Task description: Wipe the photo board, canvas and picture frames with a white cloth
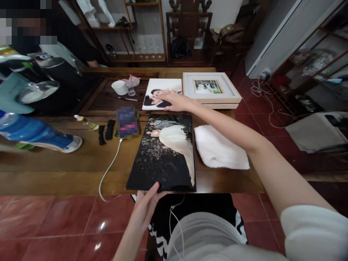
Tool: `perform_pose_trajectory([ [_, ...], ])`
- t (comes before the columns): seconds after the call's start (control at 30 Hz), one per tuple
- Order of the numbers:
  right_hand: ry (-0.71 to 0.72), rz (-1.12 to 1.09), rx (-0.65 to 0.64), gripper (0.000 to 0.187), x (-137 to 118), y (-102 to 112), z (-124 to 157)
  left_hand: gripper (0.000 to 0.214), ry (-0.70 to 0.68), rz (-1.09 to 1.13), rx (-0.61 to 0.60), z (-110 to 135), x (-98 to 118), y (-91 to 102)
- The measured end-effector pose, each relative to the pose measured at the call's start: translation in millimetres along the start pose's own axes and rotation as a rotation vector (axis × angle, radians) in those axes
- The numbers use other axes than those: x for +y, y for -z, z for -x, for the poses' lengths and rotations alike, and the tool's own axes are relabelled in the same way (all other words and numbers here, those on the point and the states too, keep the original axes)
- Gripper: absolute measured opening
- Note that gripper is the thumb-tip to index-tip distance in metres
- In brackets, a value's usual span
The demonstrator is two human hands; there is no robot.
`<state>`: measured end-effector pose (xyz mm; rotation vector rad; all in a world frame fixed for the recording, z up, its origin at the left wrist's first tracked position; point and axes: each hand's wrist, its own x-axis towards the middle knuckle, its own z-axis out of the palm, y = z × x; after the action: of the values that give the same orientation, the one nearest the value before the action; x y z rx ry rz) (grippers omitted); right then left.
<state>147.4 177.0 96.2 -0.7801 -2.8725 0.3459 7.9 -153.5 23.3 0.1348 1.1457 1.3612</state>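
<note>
My left hand grips the near edge of a dark photo panel, thumb on top and the other fingers partly hidden beneath. The panel shows a couple in wedding clothes against a dark background and lies at the table's front edge. Beyond it, my right hand rests on a white photo panel with a close-up of a couple. Its fingers lie spread across the picture, and the thumb is by the near edge. Right of the dark panel is a folded white towel, under my right forearm.
A pale picture frame lies at the back right. On the left are a blue-labelled bottle, dropper bottle, black strips, a phone with a white cable, and a white cup. A person is at the far left.
</note>
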Motion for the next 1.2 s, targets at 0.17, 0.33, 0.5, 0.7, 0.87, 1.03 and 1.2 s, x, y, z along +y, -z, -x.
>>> perform_pose_trajectory([
  [0.17, -0.119, -0.18, 0.191, 0.039, -59.8, 21.4, 122.3, 0.062, -0.02, -0.036, -0.043, 1.7, 0.1, 2.7],
  [0.33, -0.448, -0.012, 0.274, 0.038, -111.6, 1.4, 232.3, 0.057, 0.0, -0.042, -0.041, -3.7, 0.8, 6.6],
  [0.5, -0.584, -0.039, 0.475, 0.056, -145.2, -71.1, 253.2, 0.059, -0.013, -0.05, -0.043, -5.0, 2.0, 4.8],
  [0.7, -0.679, -0.116, 0.806, 0.056, -138.6, -87.7, 261.4, 0.058, 0.038, -0.061, 0.015, -5.9, 11.7, 5.0],
  [0.87, -0.724, -0.055, 1.528, 0.049, -123.2, -43.7, 280.2, 0.062, 0.106, -0.094, 0.032, -7.3, 27.2, 15.4],
  [1.03, -0.897, -0.574, 1.62, 0.031, -100.3, -31.3, 287.2, 0.07, 0.205, -0.179, 0.002, -11.2, 45.3, 16.1],
  [1.2, -1.086, -0.973, 1.368, 0.043, -81.6, -44.8, 296.7, 0.067, 0.242, -0.306, -0.035, -26.8, 62.7, 6.0],
])
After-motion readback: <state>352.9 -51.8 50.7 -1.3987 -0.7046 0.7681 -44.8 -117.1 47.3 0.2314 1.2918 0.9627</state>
